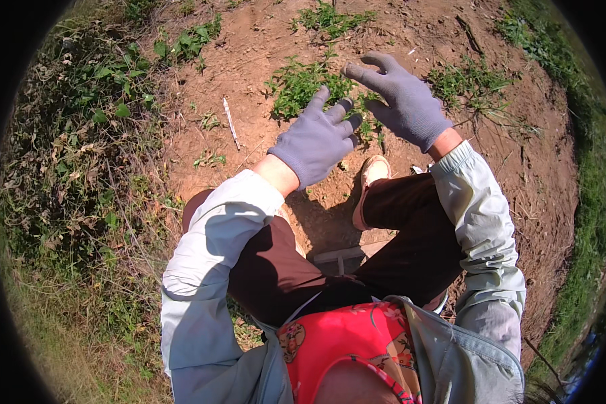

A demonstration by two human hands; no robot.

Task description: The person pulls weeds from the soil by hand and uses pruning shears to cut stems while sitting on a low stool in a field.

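Both my hands wear grey-purple knit gloves with dirt-darkened fingertips. My left hand [317, 140] hovers, palm down, at the near edge of a leafy green plant [295, 87] growing from the reddish-brown soil [255, 55]. Its fingers are spread and nothing shows in them. To the right of that plant, my right hand [403, 98] is raised with thumb and fingers apart, also without anything visible in its grasp. Part of the plant is hidden behind the two hands. Below the left palm, whatever is there cannot be seen.
A second leafy clump [333, 21] grows farther ahead, and a grassy tuft [467, 83] stands at right. A pale stick [231, 123] lies left of my hands. Dense weeds [88, 166] border the left side. My shoe [375, 170] rests close below the hands, near a low frame [339, 255].
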